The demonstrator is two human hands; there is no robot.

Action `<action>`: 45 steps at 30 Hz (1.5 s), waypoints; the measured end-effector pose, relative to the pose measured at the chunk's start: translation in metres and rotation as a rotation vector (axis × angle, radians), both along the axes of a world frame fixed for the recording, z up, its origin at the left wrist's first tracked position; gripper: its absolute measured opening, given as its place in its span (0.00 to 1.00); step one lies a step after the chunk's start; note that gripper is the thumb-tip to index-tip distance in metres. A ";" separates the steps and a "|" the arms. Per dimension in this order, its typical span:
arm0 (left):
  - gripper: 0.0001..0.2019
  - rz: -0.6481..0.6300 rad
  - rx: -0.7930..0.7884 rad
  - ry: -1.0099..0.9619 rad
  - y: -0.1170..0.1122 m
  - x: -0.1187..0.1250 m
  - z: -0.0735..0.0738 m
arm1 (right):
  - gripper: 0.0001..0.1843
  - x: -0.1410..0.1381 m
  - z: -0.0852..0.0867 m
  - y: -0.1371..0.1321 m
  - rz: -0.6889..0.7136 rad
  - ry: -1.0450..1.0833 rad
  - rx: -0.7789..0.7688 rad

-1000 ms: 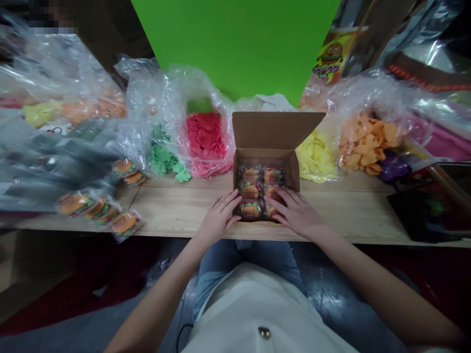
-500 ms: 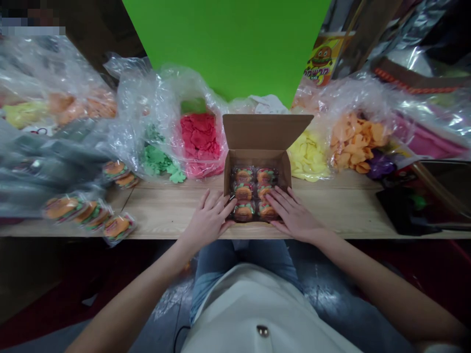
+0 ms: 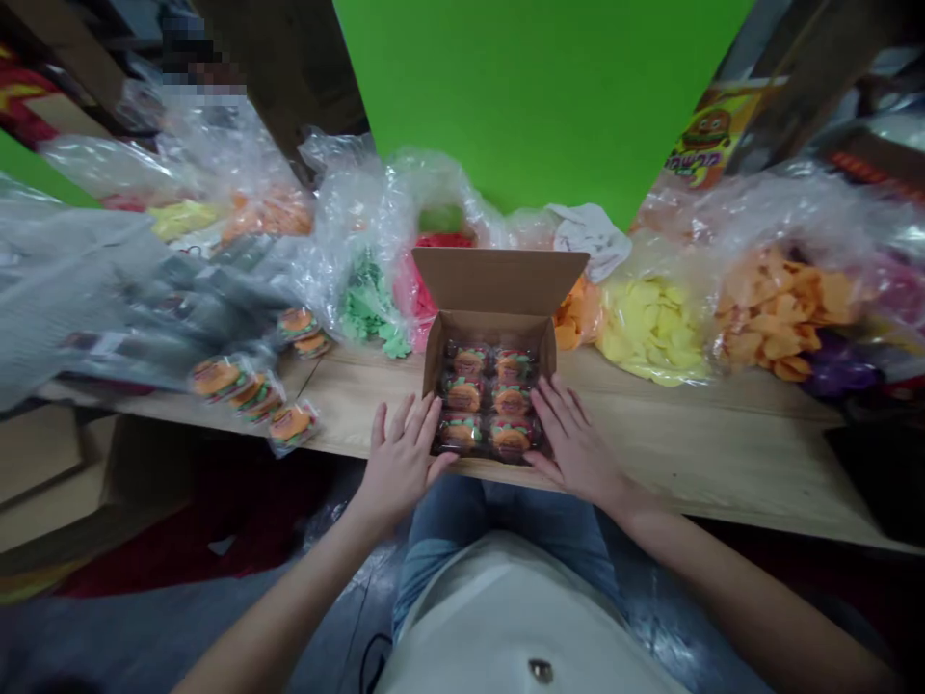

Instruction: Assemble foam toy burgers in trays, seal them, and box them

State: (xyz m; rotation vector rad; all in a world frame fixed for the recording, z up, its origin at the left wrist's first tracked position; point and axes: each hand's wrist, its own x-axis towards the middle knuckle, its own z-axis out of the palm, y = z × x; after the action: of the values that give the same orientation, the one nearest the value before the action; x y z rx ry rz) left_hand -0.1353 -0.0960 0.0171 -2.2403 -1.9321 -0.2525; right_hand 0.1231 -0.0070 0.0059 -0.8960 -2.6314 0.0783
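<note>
An open brown cardboard box (image 3: 488, 326) stands at the table's front edge, its lid raised at the back. Inside sit two columns of clear-wrapped toy-like burgers (image 3: 462, 393). My left hand (image 3: 401, 453) presses against the box's left side, fingers long and slightly apart, thumb by the front edge. Against the right side lies my right hand (image 3: 574, 439), fingertips at the wall and thumb near the front corner. The box is held between both hands. Left of it, several more wrapped burgers (image 3: 293, 424) lie on the table.
Along the back are plastic bags of green (image 3: 368, 299), yellow (image 3: 654, 323) and orange pieces (image 3: 784, 304). A bright green panel (image 3: 541, 106) rises behind them. Grey plastic packs (image 3: 166, 299) pile up at the left. A dark flat object (image 3: 871, 477) lies at the right.
The box has slid left along the table with both hands, uncovering an orange bag behind it. My right fingers have shifted from over the burgers to the right wall. The view has turned.
</note>
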 end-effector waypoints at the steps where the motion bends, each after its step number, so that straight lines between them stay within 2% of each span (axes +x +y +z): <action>1: 0.34 0.024 0.009 -0.006 0.001 0.004 -0.002 | 0.41 -0.002 -0.003 0.000 -0.022 0.003 0.000; 4: 0.37 0.048 0.023 -0.018 0.006 0.012 -0.008 | 0.40 -0.007 -0.010 -0.002 -0.036 -0.032 0.002; 8: 0.38 0.001 0.009 -0.008 0.009 0.006 -0.015 | 0.38 -0.010 -0.012 -0.005 -0.041 -0.051 -0.007; 13: 0.36 -0.008 0.035 -0.029 0.006 -0.003 -0.019 | 0.36 0.007 -0.007 -0.001 0.046 0.125 -0.119; 16: 0.36 -0.004 0.047 -0.066 0.004 0.001 -0.014 | 0.31 0.019 -0.005 0.001 -0.021 0.195 -0.129; 22: 0.33 -0.183 -0.049 -0.067 0.015 0.004 0.004 | 0.27 0.015 -0.004 -0.009 -0.112 -0.093 0.005; 25: 0.32 -0.211 -0.066 -0.055 0.022 -0.003 0.009 | 0.27 0.010 0.009 -0.010 -0.149 -0.126 0.075; 28: 0.32 -0.235 -0.086 -0.050 0.024 -0.007 0.013 | 0.26 -0.005 0.034 0.003 -0.139 -0.067 0.111; 30: 0.35 -0.228 -0.082 -0.052 0.025 -0.007 0.014 | 0.25 -0.025 0.051 0.019 -0.139 -0.046 0.105; 32: 0.36 -0.209 -0.065 -0.050 0.025 -0.007 0.014 | 0.25 -0.051 0.059 0.039 -0.150 -0.076 0.096; 35: 0.36 -0.209 -0.064 -0.027 0.026 -0.010 0.014 | 0.27 -0.084 0.050 0.067 -0.207 -0.174 0.069; 38: 0.36 -0.224 -0.073 0.002 0.028 -0.014 0.012 | 0.27 -0.095 0.033 0.082 -0.258 -0.237 0.045; 40: 0.36 -0.232 -0.070 0.020 0.030 -0.016 0.009 | 0.27 -0.095 0.027 0.084 -0.276 -0.251 0.049; 43: 0.37 -0.258 -0.074 0.040 0.032 -0.018 0.006 | 0.26 -0.102 0.031 0.078 -0.301 -0.261 0.071; 45: 0.38 -0.272 -0.080 0.043 0.033 -0.018 0.004 | 0.26 -0.114 0.034 0.073 -0.243 -0.234 0.106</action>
State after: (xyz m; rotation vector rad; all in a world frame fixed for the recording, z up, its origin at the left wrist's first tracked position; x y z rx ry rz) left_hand -0.1529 -0.0626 0.0215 -2.5375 -1.6405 -0.1628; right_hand 0.0095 0.0659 0.0401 -1.2445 -2.6799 -0.2385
